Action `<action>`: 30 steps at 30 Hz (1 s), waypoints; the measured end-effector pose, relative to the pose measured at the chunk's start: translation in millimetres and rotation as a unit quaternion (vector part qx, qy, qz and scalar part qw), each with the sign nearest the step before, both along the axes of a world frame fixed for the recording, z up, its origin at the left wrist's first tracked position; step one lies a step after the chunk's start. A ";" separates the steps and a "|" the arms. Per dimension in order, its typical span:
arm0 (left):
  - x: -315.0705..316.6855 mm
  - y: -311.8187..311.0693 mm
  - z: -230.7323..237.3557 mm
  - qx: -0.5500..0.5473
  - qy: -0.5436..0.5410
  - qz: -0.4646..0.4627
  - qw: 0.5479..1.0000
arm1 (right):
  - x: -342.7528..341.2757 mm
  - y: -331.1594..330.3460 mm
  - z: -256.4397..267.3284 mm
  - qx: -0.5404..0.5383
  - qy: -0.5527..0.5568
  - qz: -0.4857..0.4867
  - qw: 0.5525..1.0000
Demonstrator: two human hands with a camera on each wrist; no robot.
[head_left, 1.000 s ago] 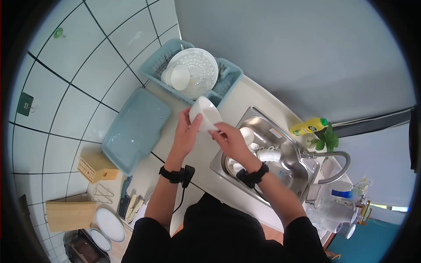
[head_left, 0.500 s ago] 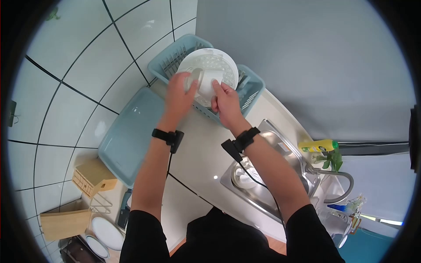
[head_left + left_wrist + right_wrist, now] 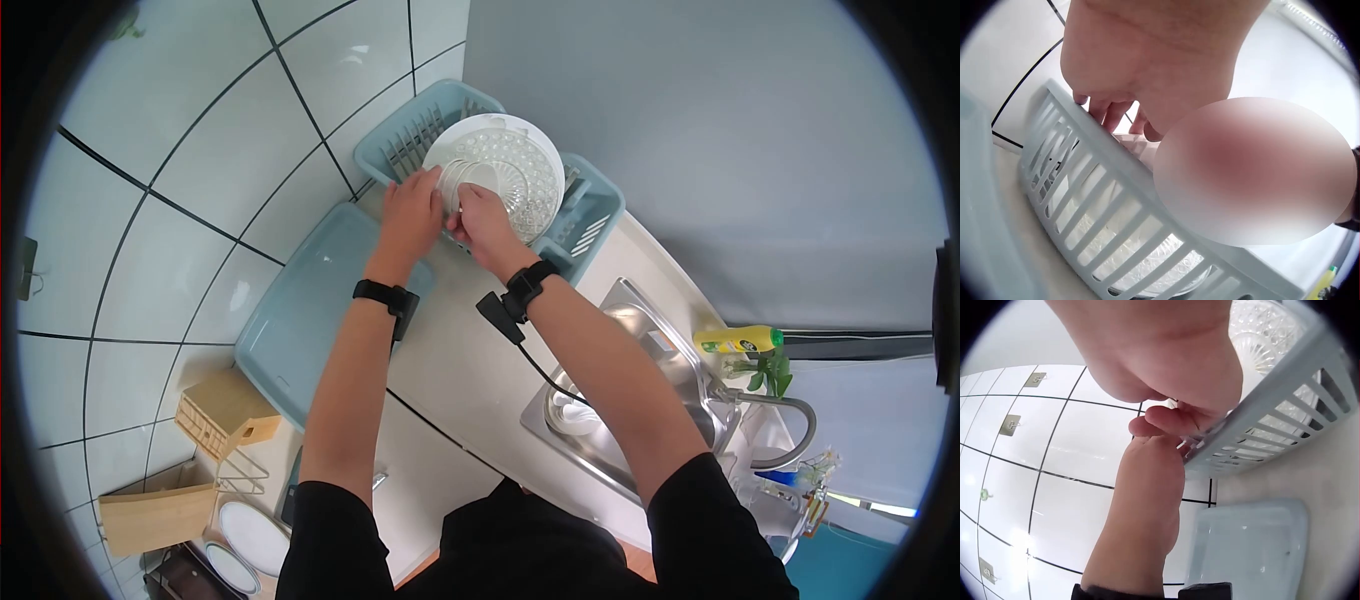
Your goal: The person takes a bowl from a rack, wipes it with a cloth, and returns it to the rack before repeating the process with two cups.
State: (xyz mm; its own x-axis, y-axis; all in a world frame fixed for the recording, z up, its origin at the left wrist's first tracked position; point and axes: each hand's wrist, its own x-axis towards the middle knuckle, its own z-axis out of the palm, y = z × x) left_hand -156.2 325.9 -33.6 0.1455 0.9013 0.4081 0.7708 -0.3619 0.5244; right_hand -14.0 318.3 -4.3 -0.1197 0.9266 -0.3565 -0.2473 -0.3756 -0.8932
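White bowls [image 3: 482, 175] stand nested on their sides in the blue dish rack [image 3: 598, 185], in front of a patterned clear glass plate [image 3: 540, 195] and a white plate [image 3: 490, 122]. My left hand [image 3: 410, 215] holds the near bowl from its left side, fingers reaching over the rack's edge. From the right, my right hand [image 3: 484, 226] grips the same bowl with curled fingers. In the left wrist view, left fingertips [image 3: 1113, 115] show behind the rack's slatted wall [image 3: 1129, 187]. Both hands hide much of the bowl.
A blue plastic tray [image 3: 300, 290] lies left of the rack against the tiled wall. The steel sink [image 3: 640, 320], with white dishes [image 3: 572, 412], is at the right under a curved faucet [image 3: 800, 425]. A yellow bottle [image 3: 735, 340] lies behind it.
Both hands have carried the white bowl from over the counter up into the dish rack, beside the other bowls. The view has shifted toward the rack.
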 end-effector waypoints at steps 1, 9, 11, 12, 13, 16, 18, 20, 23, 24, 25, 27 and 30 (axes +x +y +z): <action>-0.9 -0.1 -1.0 0.003 -0.005 -0.004 1.000 | 2.1 0.7 -0.4 -0.003 -0.019 0.035 0.999; 13.2 -13.9 -1.4 0.078 -0.126 -0.017 0.989 | 32.2 -27.7 20.4 0.023 -0.067 0.008 0.997; 22.2 -32.5 17.0 0.068 -0.171 0.011 0.983 | 51.9 -56.6 25.9 0.040 -0.065 -0.015 0.997; 31.0 -46.0 26.2 0.059 -0.173 -0.004 0.983 | 68.2 -79.3 26.6 0.078 -0.055 -0.006 0.995; 41.1 -61.6 36.1 0.025 -0.214 -0.005 0.977 | 86.0 -104.4 26.0 0.115 -0.046 0.002 0.992; 73.9 -117.4 52.5 -0.092 -0.302 -0.105 0.943 | 148.3 -185.4 8.2 0.060 -0.069 -0.046 0.995; 103.4 -158.2 52.9 -0.170 -0.294 -0.168 0.926 | 191.9 -244.7 -25.9 0.032 -0.114 -0.135 0.984; 133.9 -196.2 45.1 -0.285 -0.296 -0.211 0.887 | 233.7 -304.3 -52.5 0.013 -0.154 -0.192 0.969; 175.8 -245.3 4.7 -0.346 -0.246 -0.268 0.865 | 288.2 -381.3 -66.0 -0.054 -0.211 -0.181 0.959; 186.9 -260.1 -9.3 -0.378 -0.198 -0.302 0.852 | 301.9 -406.3 -71.0 -0.089 -0.245 -0.160 0.952; 196.3 -274.3 -22.6 -0.409 -0.148 -0.334 0.837 | 315.0 -431.8 -78.5 -0.089 -0.242 -0.174 0.950; 212.5 -297.3 -45.7 -0.435 -0.117 -0.350 0.821 | 338.5 -480.7 -96.0 -0.124 -0.419 -0.047 0.898; 225.1 -324.2 -88.8 -0.456 -0.083 -0.359 0.810 | 357.8 -544.8 -118.9 -0.164 -0.503 0.029 0.848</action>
